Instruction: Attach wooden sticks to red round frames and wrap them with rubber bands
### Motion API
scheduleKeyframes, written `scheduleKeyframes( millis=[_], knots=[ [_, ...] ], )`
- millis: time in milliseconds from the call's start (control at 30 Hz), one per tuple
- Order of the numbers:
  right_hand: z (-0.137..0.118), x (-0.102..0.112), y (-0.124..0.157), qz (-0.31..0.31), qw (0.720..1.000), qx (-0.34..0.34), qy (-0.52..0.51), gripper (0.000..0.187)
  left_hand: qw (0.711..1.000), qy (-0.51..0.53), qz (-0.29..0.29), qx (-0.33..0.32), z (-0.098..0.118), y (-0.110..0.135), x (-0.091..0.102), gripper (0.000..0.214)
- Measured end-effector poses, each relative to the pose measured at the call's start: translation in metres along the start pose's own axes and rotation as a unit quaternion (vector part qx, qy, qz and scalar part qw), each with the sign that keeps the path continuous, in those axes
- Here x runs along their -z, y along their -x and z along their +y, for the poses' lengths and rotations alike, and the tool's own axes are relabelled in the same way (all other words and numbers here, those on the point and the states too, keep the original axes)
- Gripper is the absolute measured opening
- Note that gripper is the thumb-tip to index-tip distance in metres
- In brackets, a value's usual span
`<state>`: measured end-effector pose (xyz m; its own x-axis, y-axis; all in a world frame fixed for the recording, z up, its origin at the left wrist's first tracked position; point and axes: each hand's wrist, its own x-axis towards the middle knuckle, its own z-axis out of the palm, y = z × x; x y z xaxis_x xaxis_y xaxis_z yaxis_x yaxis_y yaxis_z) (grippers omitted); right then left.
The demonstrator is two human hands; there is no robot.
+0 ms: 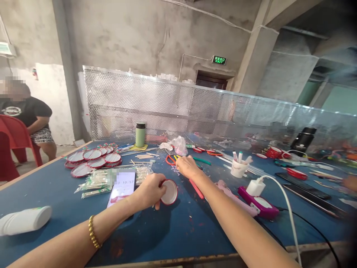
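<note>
My left hand (152,190), with a gold bead bracelet (94,231) at the wrist, is closed on the edge of a round white disc with a red rim (170,192), tilted above the table. Farther off, my right hand (186,166) reaches over a group of tools with its fingers curled down. Orange-red scissor handles (169,160) and a green handle (203,161) lie on either side of it. What its fingertips hold, if anything, is hidden. A red-handled tool (196,188) lies below my right wrist. Left of my left hand is a lit phone (122,188).
Red-rimmed discs (96,162) are piled at the left, near bagged sticks (97,182). A white bottle (26,219) lies in front. A paper cup (238,169) and purple power strip (258,204) with cables stand right. A perforated metal screen (156,104) runs behind; a person (25,111) sits left.
</note>
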<state>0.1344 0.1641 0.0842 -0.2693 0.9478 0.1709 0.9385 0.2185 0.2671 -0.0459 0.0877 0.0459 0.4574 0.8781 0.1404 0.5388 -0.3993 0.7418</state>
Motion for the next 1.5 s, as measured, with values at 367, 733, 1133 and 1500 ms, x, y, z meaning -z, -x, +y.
scheduleKeyframes(
  millis=[367, 733, 1133, 1500],
  knots=[
    [-0.008, -0.018, -0.01, -0.01, 1.0, -0.005, 0.024, 0.03, 1.0, -0.002, 0.0, -0.001, 0.003, 0.001, 0.001, 0.016],
    [-0.01, -0.019, -0.004, -0.028, 0.997, -0.051, -0.046, 0.03, 1.0, -0.005, 0.001, -0.011, 0.001, 0.002, 0.0, 0.014],
    [0.003, -0.001, 0.039, 0.012, 0.937, -0.009, -0.349, 0.024, 0.986, 0.157, 0.047, 0.006, -0.003, -0.006, -0.004, 0.015],
    [-0.013, -0.024, 0.069, 0.009, 0.784, 0.061, -0.618, 0.013, 0.97, 0.234, 0.06, 0.031, -0.005, -0.008, -0.015, 0.031]
  ],
)
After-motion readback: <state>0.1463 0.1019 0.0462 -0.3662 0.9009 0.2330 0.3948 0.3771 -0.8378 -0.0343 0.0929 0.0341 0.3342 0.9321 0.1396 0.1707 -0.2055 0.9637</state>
